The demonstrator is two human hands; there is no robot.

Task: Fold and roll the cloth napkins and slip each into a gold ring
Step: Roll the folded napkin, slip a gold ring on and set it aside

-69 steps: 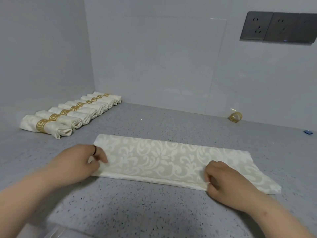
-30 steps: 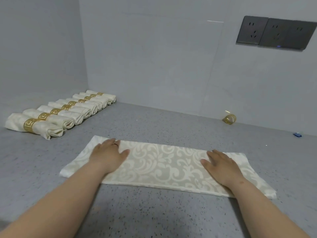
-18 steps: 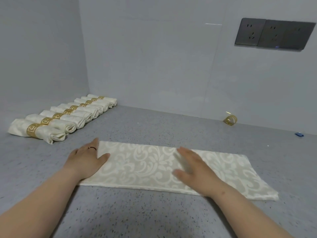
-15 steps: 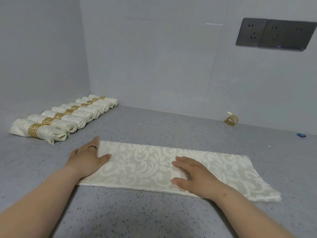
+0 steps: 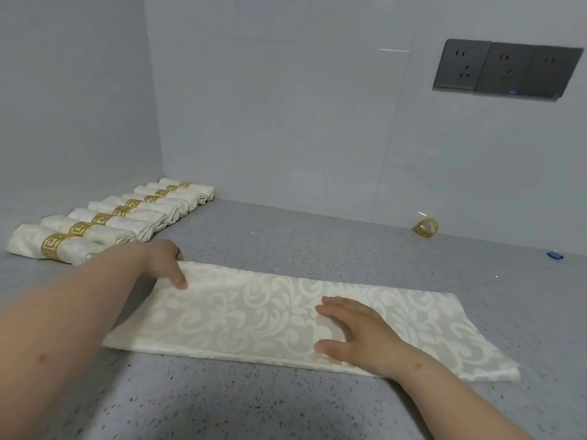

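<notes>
a long folded strip of cream cloth napkin with a pale scroll pattern [image 5: 254, 312] lies flat on the grey speckled tabletop [image 5: 286, 404], its long edges running left to right; the left hand [image 5: 166, 258] sits at the napkin's far left corner, its thumb on top of the cloth and its other fingers curled behind that corner, pinching it; the right hand [image 5: 355, 331] lies palm down on the napkin right of its middle, fingers [image 5: 336, 308] straight and slightly spread, thumb out toward the napkin's near edge; left of and beyond the napkin, well apart from it, a row of rolled cream napkins in gold patterned rings [image 5: 120, 214] lies side by side along the left wall, the nearest roll partly hidden behind the left forearm; beyond the napkin's right end, against the back wall, a single loose gold ring [image 5: 426, 227] stands on the tabletop; further right of the napkin, near the wall, lies a small blue object [image 5: 555, 255], too small to make out; high above the napkin's right end, dark grey wall sockets [image 5: 505, 69] sit on the pale tiled wall.
</notes>
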